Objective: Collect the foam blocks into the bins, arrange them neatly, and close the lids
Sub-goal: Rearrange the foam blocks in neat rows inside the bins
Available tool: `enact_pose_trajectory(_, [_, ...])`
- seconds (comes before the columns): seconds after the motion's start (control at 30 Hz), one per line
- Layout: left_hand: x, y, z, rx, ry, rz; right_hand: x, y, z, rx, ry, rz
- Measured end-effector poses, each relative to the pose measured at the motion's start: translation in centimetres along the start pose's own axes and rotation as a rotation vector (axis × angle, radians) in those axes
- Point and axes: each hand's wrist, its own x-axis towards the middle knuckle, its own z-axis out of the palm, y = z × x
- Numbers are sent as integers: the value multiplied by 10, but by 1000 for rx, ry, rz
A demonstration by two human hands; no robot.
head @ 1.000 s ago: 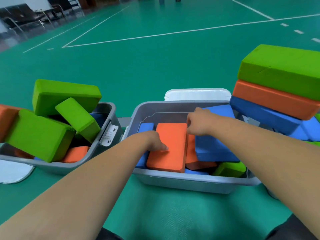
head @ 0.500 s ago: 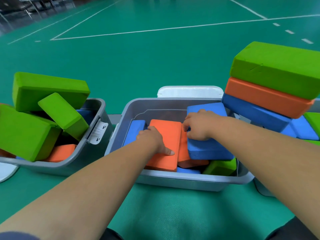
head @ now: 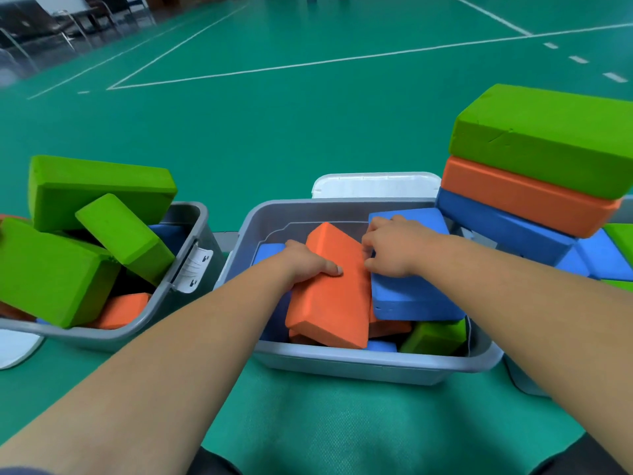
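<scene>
A grey middle bin (head: 370, 366) holds orange, blue and green foam blocks. My left hand (head: 305, 264) grips the left edge of an orange block (head: 334, 296), thumb on top; the block is tilted, its far end raised. My right hand (head: 394, 250) has its fingers curled at the orange block's right edge, where it meets a blue block (head: 411, 296) lying beside it. A green block (head: 433, 335) lies low at the bin's near right. Another blue block (head: 269, 252) shows at the bin's left.
A grey left bin (head: 181, 269) overflows with big green blocks (head: 99, 193) and an orange one. A right stack of green (head: 544, 138), orange and blue blocks rises over a third bin. A white lid (head: 373, 185) lies behind the middle bin. Green court floor all around.
The orange block has gone from lying flat to tilted, far end lifted and turned. My right hand has shifted from the blue block's top to the orange block's right edge.
</scene>
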Motion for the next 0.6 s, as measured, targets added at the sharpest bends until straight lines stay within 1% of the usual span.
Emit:
enact_pose_trajectory(0.07, [-3, 7, -6, -18, 41, 50, 0, 0, -1, 21, -24, 3])
enact_pose_trajectory(0.17, [-12, 19, -21, 29, 247, 141, -1, -2, -5, 81, -33, 13])
enact_pose_trajectory(0.23, [-16, 24, -34, 5, 349, 211, 0, -2, -10, 148, 8, 30])
enact_pose_trajectory(0.3, [-21, 28, -49, -93, 413, 276, 4, 0, -16, 256, 89, 71])
enact_pose_trajectory(0.4, [-27, 38, -72, -311, 458, 382, 7, 6, -28, 493, 225, 216])
enact_pose_trajectory(0.47, [-34, 45, -84, -490, 419, 445, 5, 8, -39, 648, 312, 293])
enact_pose_trajectory(0.53, [-38, 49, -89, -773, 243, 501, 5, 11, -54, 799, 394, 330])
enact_pose_trajectory(0.6, [-43, 52, -90, -998, 39, 562, 1, 11, -70, 1020, 464, 312])
